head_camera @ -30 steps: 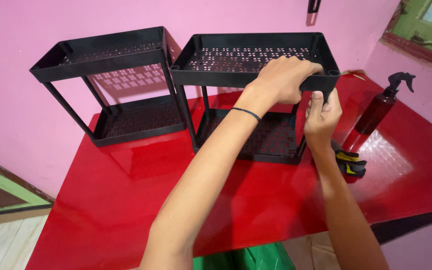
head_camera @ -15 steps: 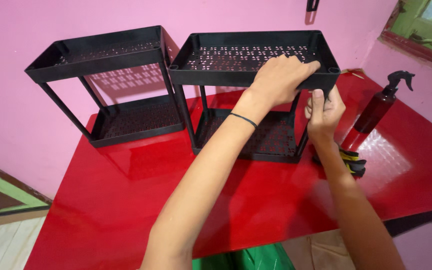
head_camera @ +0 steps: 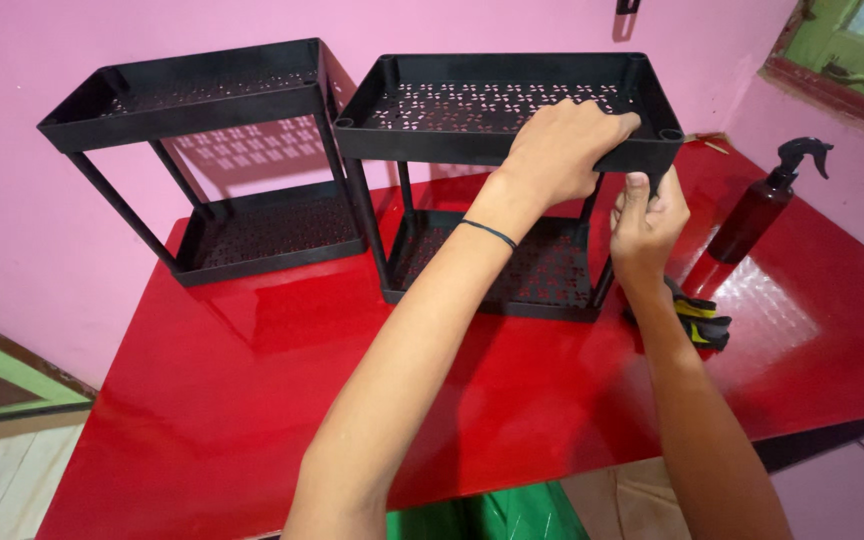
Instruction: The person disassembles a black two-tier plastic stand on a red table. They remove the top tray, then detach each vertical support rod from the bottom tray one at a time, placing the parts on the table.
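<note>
Both bare arms stretch forward. The left hand (head_camera: 560,150) lies palm down, fingers curled over in a clamp, a thin dark band around its wrist. Just beside it and lower, the right hand (head_camera: 645,222) points upward, fingertips pinched.

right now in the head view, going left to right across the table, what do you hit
left black two-tier rack → right black two-tier rack, with the left hand gripping its top tray's front rim → right hand at the front right corner post → black and yellow gloves → dark spray bottle
</note>
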